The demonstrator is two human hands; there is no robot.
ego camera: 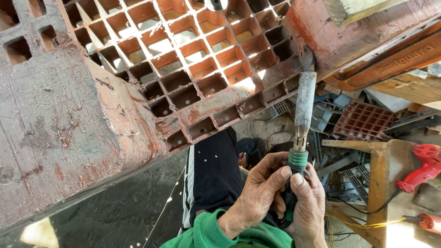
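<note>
Looking left to right: left hand (257, 193) and right hand (307, 209) both have fingers curled tight round the soldering iron (301, 133) handle, long axis pointing straight up-away, tip touching the red plastic crate (197, 69) edge overhead.

We see both hands low and near, right of centre, wrapped together around one upright grip. The left hand (257, 193) comes in from a green sleeve, fingers curled across, thumb pressed high. The right hand (308, 206) closes in from the right, knuckles outward, thumb up beside the other. A leg in dark trousers stretches away to their left.
</note>
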